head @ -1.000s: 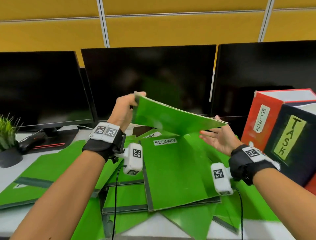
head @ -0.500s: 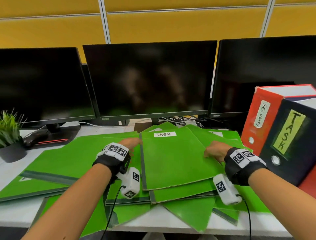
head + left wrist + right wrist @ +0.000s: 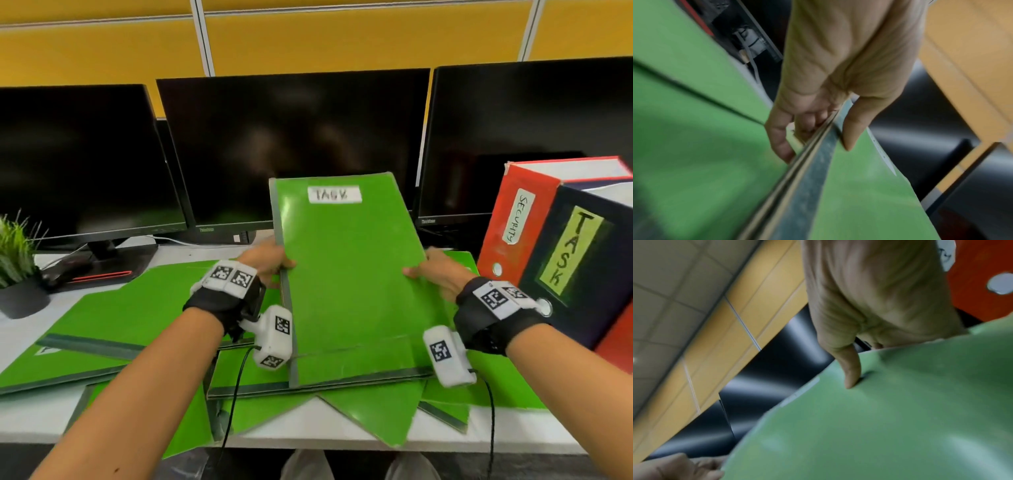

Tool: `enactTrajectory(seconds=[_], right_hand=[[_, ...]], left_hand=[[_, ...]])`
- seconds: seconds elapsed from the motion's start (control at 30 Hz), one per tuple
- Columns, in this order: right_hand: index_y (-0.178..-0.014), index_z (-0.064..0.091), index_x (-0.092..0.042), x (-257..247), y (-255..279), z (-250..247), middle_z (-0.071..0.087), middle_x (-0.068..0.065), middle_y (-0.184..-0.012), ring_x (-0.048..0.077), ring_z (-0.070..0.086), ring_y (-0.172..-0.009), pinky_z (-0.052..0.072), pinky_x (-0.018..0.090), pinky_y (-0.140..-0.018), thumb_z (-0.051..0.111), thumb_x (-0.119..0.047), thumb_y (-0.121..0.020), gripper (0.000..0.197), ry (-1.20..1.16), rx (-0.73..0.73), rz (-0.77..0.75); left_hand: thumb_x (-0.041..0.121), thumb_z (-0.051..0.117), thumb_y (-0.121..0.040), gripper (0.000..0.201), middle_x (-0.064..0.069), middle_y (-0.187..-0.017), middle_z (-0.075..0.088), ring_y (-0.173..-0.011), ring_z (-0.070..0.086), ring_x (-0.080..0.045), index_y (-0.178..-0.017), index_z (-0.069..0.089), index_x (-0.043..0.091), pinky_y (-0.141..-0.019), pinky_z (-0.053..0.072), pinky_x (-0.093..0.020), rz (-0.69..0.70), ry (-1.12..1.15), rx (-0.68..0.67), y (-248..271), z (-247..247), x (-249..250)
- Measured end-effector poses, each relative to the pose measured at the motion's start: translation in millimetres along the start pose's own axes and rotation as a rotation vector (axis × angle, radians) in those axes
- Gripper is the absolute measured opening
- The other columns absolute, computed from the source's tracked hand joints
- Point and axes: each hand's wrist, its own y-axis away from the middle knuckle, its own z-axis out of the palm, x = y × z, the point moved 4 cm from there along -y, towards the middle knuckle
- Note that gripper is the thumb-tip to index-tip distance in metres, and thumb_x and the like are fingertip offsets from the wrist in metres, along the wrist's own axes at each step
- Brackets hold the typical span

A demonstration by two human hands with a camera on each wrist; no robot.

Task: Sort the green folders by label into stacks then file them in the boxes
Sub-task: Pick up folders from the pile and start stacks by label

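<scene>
Both hands are now lifting the TASK folder (image 3: 346, 274) up off the green pile (image 3: 113, 318) on the desk (image 3: 30, 418). Left hand (image 3: 265, 262) and right hand (image 3: 436, 274) fingers are pinching its sides. It likely belongs with the dark TASK box (image 3: 575, 267).

Monitors (image 3: 291, 150) behind, boxes (image 3: 561, 246) rightward

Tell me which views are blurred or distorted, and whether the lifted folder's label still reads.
Head view: wide-angle bowing of the monitors, slight motion smear, yet the lifted folder still reads TASK. Left wrist view: left hand fairly sharp, green surroundings smeared. Right wrist view: soft throughout, no label legible.
</scene>
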Motion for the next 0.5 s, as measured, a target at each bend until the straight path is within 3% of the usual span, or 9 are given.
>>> enactTrajectory(seconds=[0.1, 0.17, 0.23, 0.3, 0.37, 0.4, 0.5], right_hand=[[-0.112, 0.042, -0.005, -38, 6, -16, 0.057, 0.022, -0.12, 0.03, 0.058, -0.101, 0.052, 0.047, -0.08, 0.061, 0.006, -0.083, 0.035, -0.276, 0.08, -0.198], [-0.113, 0.041, -0.006, -63, 11, -27, 0.056, 0.018, -0.112, 0.026, 0.055, -0.099, 0.05, 0.032, -0.069, 0.057, 0.006, -0.086, 0.034, -0.363, 0.143, -0.32], [-0.115, 0.04, -0.007, -81, 16, -38, 0.055, 0.009, -0.109, 0.023, 0.054, -0.104, 0.05, 0.027, -0.073, 0.059, -0.001, -0.087, 0.034, -0.419, 0.177, -0.426], [-0.123, 0.039, -0.007, -89, 20, -44, 0.055, 0.005, -0.12, 0.022, 0.053, -0.115, 0.049, 0.037, -0.092, 0.069, -0.015, -0.082, 0.051, -0.48, 0.146, -0.486], [-0.133, 0.038, -0.01, -86, 20, -46, 0.052, 0.006, -0.134, 0.022, 0.05, -0.124, 0.04, 0.041, -0.104, 0.079, -0.032, -0.067, 0.081, -0.503, 0.106, -0.496], [-0.135, 0.04, -0.011, -83, 19, -45, 0.053, 0.006, -0.134, 0.023, 0.051, -0.124, 0.04, 0.042, -0.106, 0.079, -0.031, -0.066, 0.082, -0.518, 0.085, -0.487], [-0.131, 0.047, -0.006, -68, 15, -42, 0.058, 0.01, -0.125, 0.022, 0.057, -0.112, 0.048, 0.038, -0.096, 0.061, -0.007, -0.086, 0.047, -0.562, 0.09, -0.435]], left_hand=[[-0.011, 0.041, -0.091, 0.033, -0.005, -0.087, 0.054, -0.076, 0.051, -0.018, -0.114, 0.046, 0.011, -0.077, 0.051, -0.04, 0.293, 0.195, 0.097, 10, -5, 48], [-0.005, 0.044, -0.092, 0.031, -0.006, -0.099, 0.055, -0.09, 0.052, -0.021, -0.117, 0.047, 0.014, -0.093, 0.048, -0.045, 0.455, 0.217, 0.164, 16, -7, 74], [0.002, 0.047, -0.094, 0.025, -0.006, -0.109, 0.052, -0.101, 0.051, -0.023, -0.114, 0.047, 0.016, -0.102, 0.042, -0.048, 0.561, 0.207, 0.189, 16, -7, 89], [0.007, 0.051, -0.093, 0.032, -0.002, -0.117, 0.053, -0.109, 0.052, -0.02, -0.124, 0.044, 0.013, -0.104, 0.042, -0.044, 0.594, 0.204, 0.167, 14, -3, 93], [0.013, 0.058, -0.09, 0.054, -0.003, -0.135, 0.049, -0.123, 0.049, -0.021, -0.138, 0.033, 0.011, -0.108, 0.038, -0.043, 0.581, 0.185, 0.119, 6, 3, 89], [0.015, 0.061, -0.088, 0.063, -0.005, -0.141, 0.045, -0.128, 0.045, -0.022, -0.142, 0.028, 0.013, -0.111, 0.035, -0.044, 0.552, 0.15, 0.101, 3, 6, 85], [0.018, 0.064, -0.086, 0.076, -0.007, -0.149, 0.035, -0.135, 0.037, -0.024, -0.146, 0.018, 0.011, -0.115, 0.027, -0.043, 0.407, -0.111, 0.075, -10, 13, 61]])
